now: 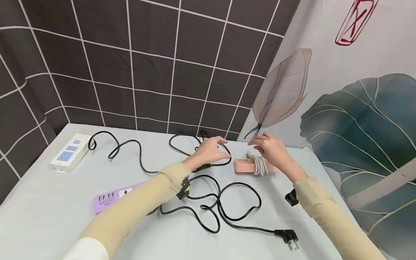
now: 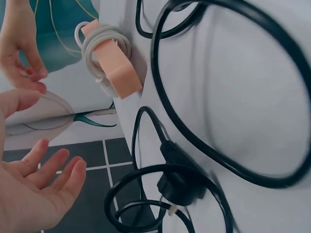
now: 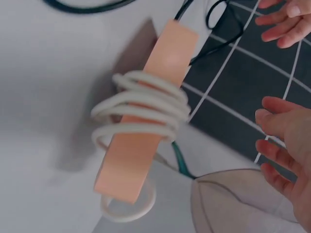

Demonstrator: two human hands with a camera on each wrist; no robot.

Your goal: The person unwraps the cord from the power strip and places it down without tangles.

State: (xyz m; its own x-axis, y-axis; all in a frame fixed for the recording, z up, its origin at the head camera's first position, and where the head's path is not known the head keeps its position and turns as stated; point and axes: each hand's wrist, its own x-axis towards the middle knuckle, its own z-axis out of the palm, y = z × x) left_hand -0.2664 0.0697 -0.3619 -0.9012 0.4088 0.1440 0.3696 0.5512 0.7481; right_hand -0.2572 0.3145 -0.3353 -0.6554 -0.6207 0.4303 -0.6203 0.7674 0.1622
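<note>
An orange-pink power strip [image 1: 245, 165] with its white cord [image 1: 259, 164] wound around it lies at the right back of the table. My right hand [image 1: 273, 152] hovers just above it, fingers loosely bent and holding nothing. In the right wrist view the wrapped strip [image 3: 131, 167] is apart from that hand [image 3: 291, 145]. My left hand [image 1: 211, 150] is held over the black cord at the back, thumb and fingers spread with nothing between them. In the left wrist view a black plug [image 2: 180, 177] lies among the cord's loops, apart from the left hand [image 2: 43, 189].
A purple power strip [image 1: 101, 202] lies partly hidden under the left sleeve. Tangled black cord [image 1: 219, 203] spreads across the middle, ending in a black plug [image 1: 286, 235]. At the far left is a white power strip [image 1: 71, 152]. Dark gridded cloth [image 1: 154, 69] hangs behind.
</note>
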